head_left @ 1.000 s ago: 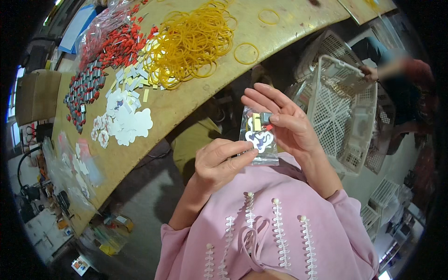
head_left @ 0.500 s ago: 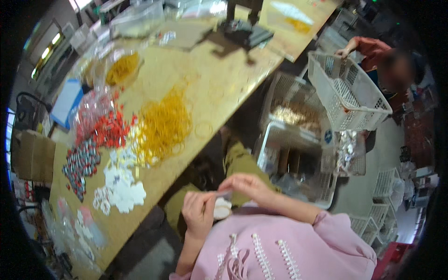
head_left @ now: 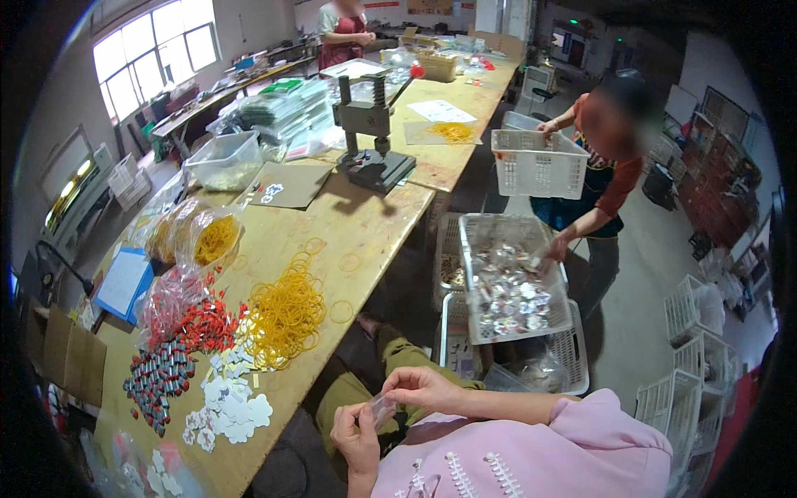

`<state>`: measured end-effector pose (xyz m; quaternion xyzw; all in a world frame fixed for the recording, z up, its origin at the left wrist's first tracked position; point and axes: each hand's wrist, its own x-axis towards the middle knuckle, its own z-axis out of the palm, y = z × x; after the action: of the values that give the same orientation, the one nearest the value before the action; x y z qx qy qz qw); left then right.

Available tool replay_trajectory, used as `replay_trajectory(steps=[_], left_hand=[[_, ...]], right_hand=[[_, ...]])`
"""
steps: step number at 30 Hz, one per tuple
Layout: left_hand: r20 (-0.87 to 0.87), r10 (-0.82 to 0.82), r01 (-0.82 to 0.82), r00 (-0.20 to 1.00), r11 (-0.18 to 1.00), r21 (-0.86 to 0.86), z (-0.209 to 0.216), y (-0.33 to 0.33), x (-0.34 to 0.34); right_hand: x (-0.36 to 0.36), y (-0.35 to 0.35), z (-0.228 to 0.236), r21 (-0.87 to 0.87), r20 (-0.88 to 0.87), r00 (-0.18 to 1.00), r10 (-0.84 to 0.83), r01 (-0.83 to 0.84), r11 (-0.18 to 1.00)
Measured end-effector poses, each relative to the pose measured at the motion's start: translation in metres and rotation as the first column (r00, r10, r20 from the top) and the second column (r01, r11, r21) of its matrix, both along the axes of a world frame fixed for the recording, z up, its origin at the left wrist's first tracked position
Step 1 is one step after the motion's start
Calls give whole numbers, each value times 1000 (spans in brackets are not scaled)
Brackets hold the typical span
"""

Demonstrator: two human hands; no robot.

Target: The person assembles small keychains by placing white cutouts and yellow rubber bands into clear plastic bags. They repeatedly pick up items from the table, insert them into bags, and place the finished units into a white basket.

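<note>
In my lap, close to my body, a small clear plastic bag (head_left: 382,410) is pinched between both hands. My left hand (head_left: 357,433) has its fingers closed on the bag's near side. From the right, my right hand (head_left: 422,388) grips the upper edge between thumb and fingertips. What the bag holds, if anything, I cannot make out. On the table to my left lie a heap of yellow rubber bands (head_left: 286,311), white flower-shaped cards (head_left: 228,408), red small parts (head_left: 203,322) and grey cylindrical parts with red ends (head_left: 159,382).
A press (head_left: 369,137) stands farther along the wooden table (head_left: 353,216). At right, a co-worker (head_left: 610,149) holds an upper white crate (head_left: 540,166) and grips a lower crate (head_left: 490,319) of wrapped pieces. More crates (head_left: 701,365) stand at far right. Another person (head_left: 340,37) is beyond.
My view has tilted up, showing more of the room. The co-worker now has a hand on a second crate filled with wrapped pieces. Both my hands remain together on the small bag.
</note>
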<state>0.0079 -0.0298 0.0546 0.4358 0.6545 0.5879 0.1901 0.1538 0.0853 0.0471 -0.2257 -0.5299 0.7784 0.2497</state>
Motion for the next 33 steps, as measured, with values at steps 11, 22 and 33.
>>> replay_trajectory(steps=[11, 22, 33], left_hand=[[138, -67, 66, 988, 998, 12, -4, -22, -3], [-98, -94, 94, 991, 996, 3, -13, -17, -4], [-307, -267, 279, 913, 960, -8, -12, -18, -19]], right_hand=[[0, -22, 17, 42, 43, 999, -30, 28, 999], [-13, -44, 13, 894, 147, 931, -333, 19, 449], [-3, -32, 16, 803, 263, 897, -356, 1, 596]])
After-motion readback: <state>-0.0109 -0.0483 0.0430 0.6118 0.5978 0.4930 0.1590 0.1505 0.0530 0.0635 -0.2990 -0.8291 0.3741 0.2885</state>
